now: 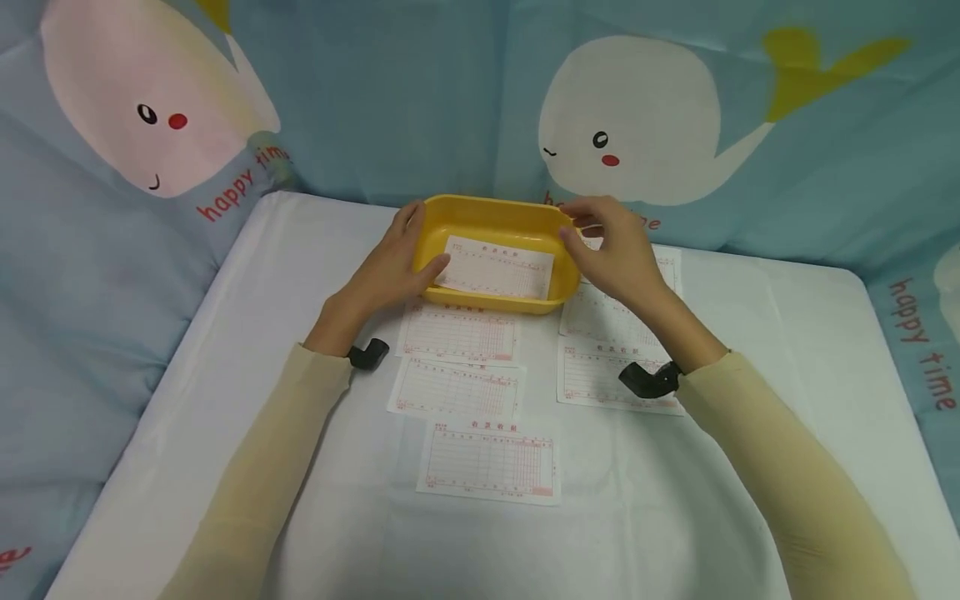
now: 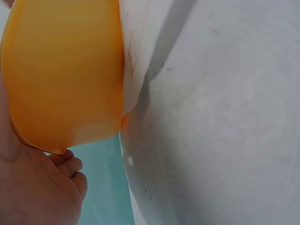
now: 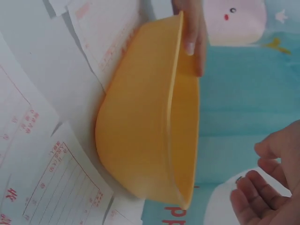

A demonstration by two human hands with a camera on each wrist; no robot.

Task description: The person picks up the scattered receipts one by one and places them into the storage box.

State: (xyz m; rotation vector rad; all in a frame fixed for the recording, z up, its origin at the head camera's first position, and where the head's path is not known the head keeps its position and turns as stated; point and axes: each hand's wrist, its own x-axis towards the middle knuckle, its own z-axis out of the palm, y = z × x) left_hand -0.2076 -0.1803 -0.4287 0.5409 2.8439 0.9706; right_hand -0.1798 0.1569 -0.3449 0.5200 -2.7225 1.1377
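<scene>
The yellow basin (image 1: 491, 306) is set along the far edge of the white table (image 1: 622, 533), nearer the far left corner than the far right, and one printed slip (image 1: 497, 268) is contained in it. The basin's left end is grasped by the left hand (image 1: 386, 265), its thumb placed over the rim. Nothing is grasped by the right hand (image 1: 615, 247), which is held with loosely bent fingers beside the right end (a gap is shown by the right wrist view). Other slips (image 1: 491, 464) are spread between the basin and the near side. Beyond the far edge, a blue cloth (image 1: 405, 108) is hung.
</scene>
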